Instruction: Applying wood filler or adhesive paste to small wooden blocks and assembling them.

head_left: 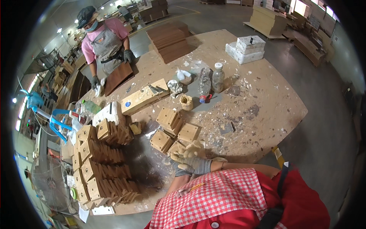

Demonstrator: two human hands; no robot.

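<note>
My left hand (193, 149) and my right hand (183, 162), in pale work gloves with grey cuffs, are pressed together at the near edge of the table, their fingers curled and overlapping. What they hold, if anything, is hidden. A square wooden block (176, 147) with small holes lies right against the gloves. Just beyond stand more such pieces: a stack of wooden squares (169, 117), a block to the left (161, 140) and one to the right (189, 132).
Rows of stacked wooden squares (93, 168) fill the table's left side. Bottles (205, 82), a small tan cup (186, 102) and a wooden beam (145, 97) stand farther back. Across the table (267, 114), a co-worker (106, 45) in gloves handles a brown panel (119, 78).
</note>
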